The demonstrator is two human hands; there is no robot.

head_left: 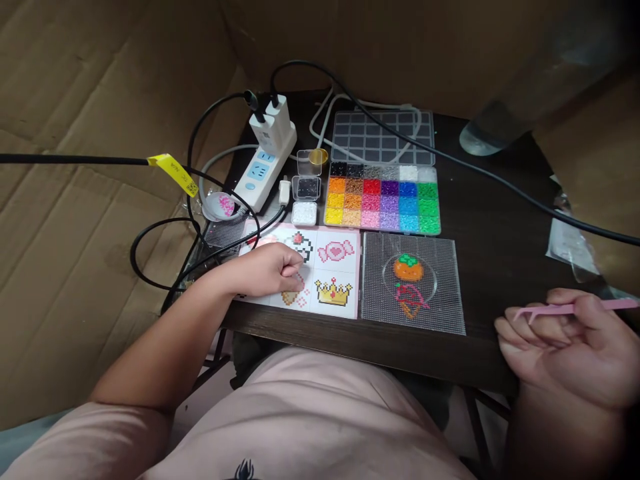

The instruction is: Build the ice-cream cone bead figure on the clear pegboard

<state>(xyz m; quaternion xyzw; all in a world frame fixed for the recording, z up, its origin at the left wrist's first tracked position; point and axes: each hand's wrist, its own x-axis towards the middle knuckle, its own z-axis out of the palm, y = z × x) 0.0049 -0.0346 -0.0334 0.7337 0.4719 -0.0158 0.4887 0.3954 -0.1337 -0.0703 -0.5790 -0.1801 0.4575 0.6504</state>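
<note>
My left hand point(267, 268) rests curled on a pink-edged pattern sheet point(336, 272) that shows a candy, a crown and other pixel designs; its fingers are closed and nothing shows in them. My right hand point(570, 347) hovers off the table's near right corner, holding pink tweezers point(565, 310) between thumb and fingers, tip pointing left. Between my hands lies a clear square pegboard point(440, 293) with an orange fruit and a pink ice-cream cone made of beads. Behind it sits an open bead box point(384, 197) with many coloured compartments.
A white power strip point(265, 163) with plugs and black cables stands at the back left of the dark table point(500, 227). Small clear bead tubs point(305, 190) sit beside it. A plastic bag point(570, 243) lies at right. Cardboard walls surround the table.
</note>
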